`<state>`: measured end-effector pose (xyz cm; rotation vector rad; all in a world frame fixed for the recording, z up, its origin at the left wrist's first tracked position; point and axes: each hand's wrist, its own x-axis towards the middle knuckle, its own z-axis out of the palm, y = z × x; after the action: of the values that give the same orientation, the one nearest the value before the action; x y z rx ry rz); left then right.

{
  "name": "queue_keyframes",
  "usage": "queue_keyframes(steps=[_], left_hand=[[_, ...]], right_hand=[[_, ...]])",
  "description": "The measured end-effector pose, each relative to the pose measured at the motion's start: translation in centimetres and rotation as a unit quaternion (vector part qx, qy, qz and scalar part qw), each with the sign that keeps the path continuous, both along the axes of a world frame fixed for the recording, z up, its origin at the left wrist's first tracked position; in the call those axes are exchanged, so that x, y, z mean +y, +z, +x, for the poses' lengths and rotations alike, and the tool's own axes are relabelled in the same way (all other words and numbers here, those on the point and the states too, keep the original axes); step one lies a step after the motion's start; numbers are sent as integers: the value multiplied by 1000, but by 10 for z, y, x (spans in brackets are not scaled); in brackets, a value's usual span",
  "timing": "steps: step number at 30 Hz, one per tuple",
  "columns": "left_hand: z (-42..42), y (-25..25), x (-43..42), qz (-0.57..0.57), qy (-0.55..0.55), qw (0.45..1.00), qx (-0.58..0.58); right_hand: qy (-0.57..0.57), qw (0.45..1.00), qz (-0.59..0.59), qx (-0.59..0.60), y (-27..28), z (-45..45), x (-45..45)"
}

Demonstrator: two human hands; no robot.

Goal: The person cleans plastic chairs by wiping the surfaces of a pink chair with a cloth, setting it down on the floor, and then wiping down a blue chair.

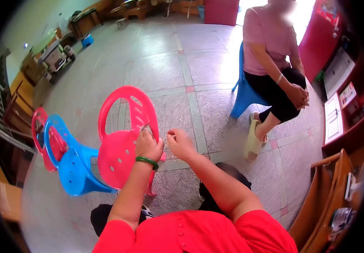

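Observation:
My left hand (149, 145), with a green bangle (147, 162) on its wrist, is closed around a small greyish thing (145, 127) whose kind I cannot make out. Close by on the right, my right hand (180, 144) has its fingers curled together. Anything in that pinch is hidden or too small to tell. A gap separates the two hands. Behind and left of my left hand stands a pink plastic chair (116, 154), its pierced backrest rising above the hand.
A blue plastic chair (74, 168) and another pink chair (38, 126) stand to the left. Across the tiled floor (161, 63), a person (270, 46) sits with hands clasped. Wooden furniture (325, 198) lines the right side; a wheeled item (57, 59) stands far left.

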<state>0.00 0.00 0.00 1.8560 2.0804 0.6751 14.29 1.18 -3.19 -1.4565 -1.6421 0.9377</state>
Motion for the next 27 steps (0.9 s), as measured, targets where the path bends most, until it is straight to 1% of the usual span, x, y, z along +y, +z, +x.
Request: queue_keyframes(steps=[2, 3, 5, 6, 7, 9, 10, 11, 13, 15, 16, 17, 18, 19, 20, 21, 22, 23, 24, 25, 26, 27], left_hand=[[20, -1, -12, -3, -45, 999, 9], [4, -2, 0, 22, -33, 999, -1], [-2, 0, -23, 29, -114, 992, 38], [-7, 0, -36, 60, -147, 986, 56], [-7, 3, -43, 62, -148, 986, 46], [-13, 20, -63, 36, -238, 970, 15], [-17, 27, -70, 37, -265, 963, 38], [-24, 31, -76, 38, -265, 963, 37], [-41, 40, -83, 12, -332, 940, 78], [-52, 59, -93, 36, -345, 934, 88], [-59, 67, -96, 45, -359, 928, 94], [-65, 73, -99, 53, -372, 921, 99], [-72, 77, -101, 82, -368, 922, 93], [-81, 80, -98, 112, -379, 914, 93], [-88, 83, -96, 133, -387, 908, 86], [-87, 95, -93, 177, -398, 899, 54], [-92, 110, -97, 179, -383, 904, 70], [-92, 133, -104, 119, -345, 930, 54], [-100, 138, -96, 175, -375, 908, 69], [-105, 146, -97, 178, -371, 910, 42], [-116, 145, -96, 175, -325, 928, 51], [-123, 132, -82, 185, -338, 922, 44]], right_hand=[[-40, 999, -4, 18, -1, 21, -1], [-28, 999, 21, 9, 2, 8, 22], [-91, 993, 49, 61, 5, 4, 21], [-110, 987, 79, 86, 8, 3, 20], [-111, 988, 80, 76, 10, 11, 24], [-200, 968, 136, 60, 14, 22, 29], [-228, 961, 152, 44, 16, 26, 32], [-227, 961, 153, 43, 13, 31, 34], [-254, 948, 178, 67, 6, 40, 43], [-269, 943, 172, 98, -3, 46, 46], [-240, 943, 120, 195, -8, 51, 49], [-207, 933, 66, 288, -13, 54, 50], [-221, 917, -36, 329, 14, 51, 37], [-220, 917, -37, 330, 21, 50, 37], [-173, 927, -33, 332, 22, 50, 36], [-127, 934, -46, 331, 16, 48, 28], [-60, 962, -21, 267, 12, 48, 27], [16, 977, 2, 211, 7, 47, 29], [46, 983, -22, 176, 10, 44, 26], [77, 986, -39, 143, 17, 40, 20], [73, 993, -25, 92, 33, 39, 10], [68, 997, 3, 30, 32, 38, 14]])
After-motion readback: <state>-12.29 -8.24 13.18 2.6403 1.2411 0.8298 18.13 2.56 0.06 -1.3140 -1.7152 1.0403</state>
